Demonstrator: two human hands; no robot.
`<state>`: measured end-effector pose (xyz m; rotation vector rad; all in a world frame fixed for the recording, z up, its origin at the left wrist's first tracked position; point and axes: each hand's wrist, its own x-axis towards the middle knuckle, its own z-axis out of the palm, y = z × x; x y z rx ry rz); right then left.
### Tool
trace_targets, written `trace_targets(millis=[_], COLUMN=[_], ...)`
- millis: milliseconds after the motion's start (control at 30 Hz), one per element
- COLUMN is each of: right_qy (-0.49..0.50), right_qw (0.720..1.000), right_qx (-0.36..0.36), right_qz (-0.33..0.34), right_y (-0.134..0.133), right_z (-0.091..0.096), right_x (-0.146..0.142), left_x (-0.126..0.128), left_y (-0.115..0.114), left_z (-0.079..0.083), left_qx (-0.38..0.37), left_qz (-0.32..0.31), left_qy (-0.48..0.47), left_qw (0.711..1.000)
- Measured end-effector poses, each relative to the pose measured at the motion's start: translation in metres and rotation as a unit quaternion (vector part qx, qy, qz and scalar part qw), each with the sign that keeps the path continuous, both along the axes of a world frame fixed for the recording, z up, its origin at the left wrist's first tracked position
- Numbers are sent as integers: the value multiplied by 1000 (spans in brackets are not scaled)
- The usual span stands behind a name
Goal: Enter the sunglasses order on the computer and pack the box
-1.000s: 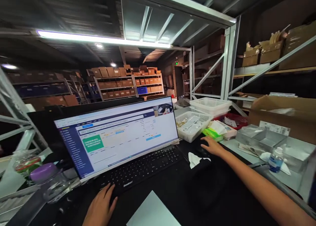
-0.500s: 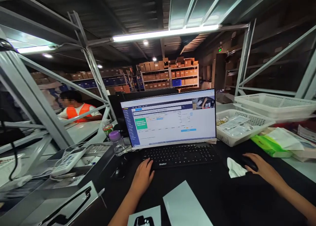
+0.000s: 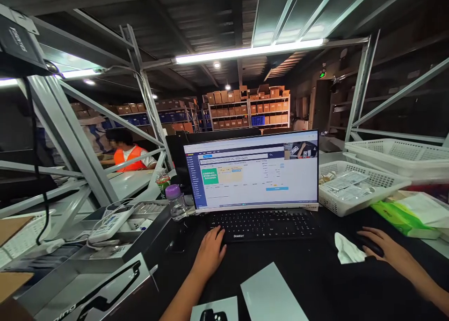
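My left hand (image 3: 209, 252) rests on the near left corner of a black keyboard (image 3: 266, 224), fingers loosely spread. My right hand (image 3: 384, 248) lies cupped over a black mouse (image 3: 366, 243) on the dark desk. A lit monitor (image 3: 251, 169) stands behind the keyboard showing a web form. A crumpled white tissue (image 3: 346, 249) lies just left of the mouse. A pale sheet (image 3: 271, 293) and a white card (image 3: 214, 310) with a dark printed shape lie on the desk between my arms.
White mesh baskets (image 3: 365, 185) with packets and a green pack (image 3: 400, 218) sit to the right. A purple-capped bottle (image 3: 175, 200) and a metal tray (image 3: 115, 227) with a white handset stand left. A person in an orange vest (image 3: 129, 155) works beyond the grey rack struts.
The view has swung left and settled, bringing in the tray and the person in orange. Both hands stay in place on the keyboard and the mouse.
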<state>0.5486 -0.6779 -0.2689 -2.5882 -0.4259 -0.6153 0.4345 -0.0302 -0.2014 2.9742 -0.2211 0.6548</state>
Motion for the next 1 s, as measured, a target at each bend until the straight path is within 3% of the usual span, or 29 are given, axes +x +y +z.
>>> trace_targets(millis=[467, 1000], right_qy=[20, 3], right_qw=[999, 999], right_qx=[41, 46], right_qz=[-16, -9], right_y=[8, 3], right_z=[9, 0], right_x=[-5, -2], left_x=[-1, 0], left_y=[1, 1], left_z=[0, -2], left_qx=[-5, -7], left_qz=[-4, -2], left_qy=[5, 1], left_qw=[1000, 1000])
